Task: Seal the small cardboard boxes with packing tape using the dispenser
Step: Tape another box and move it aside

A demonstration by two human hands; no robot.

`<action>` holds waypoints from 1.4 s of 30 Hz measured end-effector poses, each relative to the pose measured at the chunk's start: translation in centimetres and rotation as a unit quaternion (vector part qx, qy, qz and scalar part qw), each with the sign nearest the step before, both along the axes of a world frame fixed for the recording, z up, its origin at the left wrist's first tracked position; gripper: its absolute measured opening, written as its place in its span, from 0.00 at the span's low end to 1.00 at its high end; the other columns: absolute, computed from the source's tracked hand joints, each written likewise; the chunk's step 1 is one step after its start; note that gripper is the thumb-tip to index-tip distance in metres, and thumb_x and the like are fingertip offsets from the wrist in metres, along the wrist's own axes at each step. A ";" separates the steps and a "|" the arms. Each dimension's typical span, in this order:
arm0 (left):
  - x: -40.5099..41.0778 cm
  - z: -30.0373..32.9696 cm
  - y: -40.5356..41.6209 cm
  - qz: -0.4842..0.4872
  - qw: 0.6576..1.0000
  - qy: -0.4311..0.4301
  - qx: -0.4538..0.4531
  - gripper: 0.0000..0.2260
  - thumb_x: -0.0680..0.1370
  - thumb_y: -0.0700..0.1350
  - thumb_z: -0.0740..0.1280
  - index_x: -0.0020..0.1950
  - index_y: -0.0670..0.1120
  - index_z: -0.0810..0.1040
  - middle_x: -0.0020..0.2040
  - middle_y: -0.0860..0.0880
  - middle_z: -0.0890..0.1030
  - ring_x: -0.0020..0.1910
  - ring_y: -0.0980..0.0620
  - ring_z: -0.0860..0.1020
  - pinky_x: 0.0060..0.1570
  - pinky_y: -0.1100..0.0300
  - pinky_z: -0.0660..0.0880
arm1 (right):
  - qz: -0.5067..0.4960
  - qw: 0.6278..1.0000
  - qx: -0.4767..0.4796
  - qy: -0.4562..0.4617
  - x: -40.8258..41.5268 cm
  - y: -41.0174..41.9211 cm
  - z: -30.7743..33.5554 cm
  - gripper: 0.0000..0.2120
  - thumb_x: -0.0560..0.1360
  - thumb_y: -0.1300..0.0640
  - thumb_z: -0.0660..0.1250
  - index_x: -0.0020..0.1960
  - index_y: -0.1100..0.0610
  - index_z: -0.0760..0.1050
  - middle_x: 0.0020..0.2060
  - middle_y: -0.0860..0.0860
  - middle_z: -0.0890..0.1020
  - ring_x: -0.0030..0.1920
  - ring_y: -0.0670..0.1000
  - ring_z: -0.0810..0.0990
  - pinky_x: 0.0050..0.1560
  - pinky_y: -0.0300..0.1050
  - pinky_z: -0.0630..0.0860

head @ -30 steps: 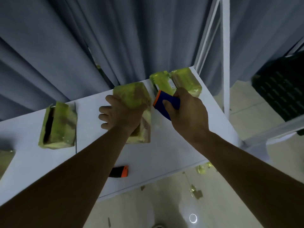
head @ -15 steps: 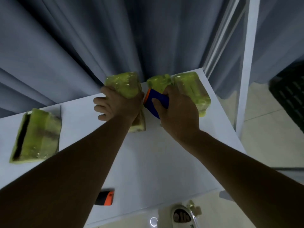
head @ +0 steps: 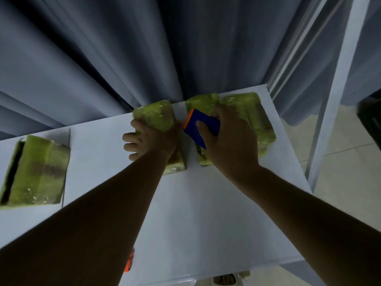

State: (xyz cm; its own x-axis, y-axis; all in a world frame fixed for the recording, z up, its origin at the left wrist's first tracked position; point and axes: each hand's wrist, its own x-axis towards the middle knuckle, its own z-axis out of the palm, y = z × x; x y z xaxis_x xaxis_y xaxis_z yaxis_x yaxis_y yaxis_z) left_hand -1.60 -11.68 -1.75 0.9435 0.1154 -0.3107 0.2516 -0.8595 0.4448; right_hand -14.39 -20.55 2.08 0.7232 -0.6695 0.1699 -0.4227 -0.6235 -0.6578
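Left hand point(head: 153, 139): we see it resting on the middle small cardboard box wrapped in glossy yellow-green tape point(head: 159, 120), thumb curled round the box's right edge, the other fingers spread down its left side at 9 o'clock.
Right hand point(head: 228, 145): we see it gripping the blue tape dispenser with an orange front edge point(head: 201, 126), thumb pressed on the blue face, fingers wrapped behind it.
Dispenser position: held tilted, orange edge toward 11 o'clock, just beside the right edge of the middle box; we cannot tell whether it touches the box.
Second taped box point(head: 201, 102): at 1 o'clock from the middle box, partly hidden behind the dispenser and the right hand.
Third taped box point(head: 253, 112): at 3 o'clock from the second box, touching it, near the table's far right corner.
Fourth taped box point(head: 39, 172): well apart at 9 o'clock, near the left border, with a dark gap along its left side.
White table point(head: 206, 213): carries all four boxes.
Orange-tipped object point(head: 130, 263): on the table at 6 o'clock, mostly hidden by the left forearm; we cannot tell what it is.
Grey-blue curtain point(head: 144, 48): hangs in folds behind the table's far edge at 12 o'clock.
White metal frame post point(head: 334, 100): stands at 2 o'clock beside the table.
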 end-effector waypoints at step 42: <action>-3.9 2.6 4.4 -0.391 0.918 -0.054 -0.033 0.24 0.74 0.69 0.65 0.60 0.55 0.80 0.80 0.49 0.54 0.79 0.39 0.49 0.76 0.42 0.55 | -0.101 0.993 0.052 -0.018 1.8 1.5 2.4 0.10 0.76 0.46 0.69 0.47 0.53 0.74 0.33 0.38 0.71 0.34 0.37 0.71 0.29 0.24 0.65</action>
State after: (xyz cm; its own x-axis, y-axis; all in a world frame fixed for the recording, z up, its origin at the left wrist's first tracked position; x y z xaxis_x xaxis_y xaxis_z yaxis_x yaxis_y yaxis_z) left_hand -5.49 -7.29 0.89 0.7549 -0.6269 -0.1927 -0.4801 -0.7284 0.4888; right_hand -12.58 -19.03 4.48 0.5678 -0.8150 0.1159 -0.5072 -0.4573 -0.7305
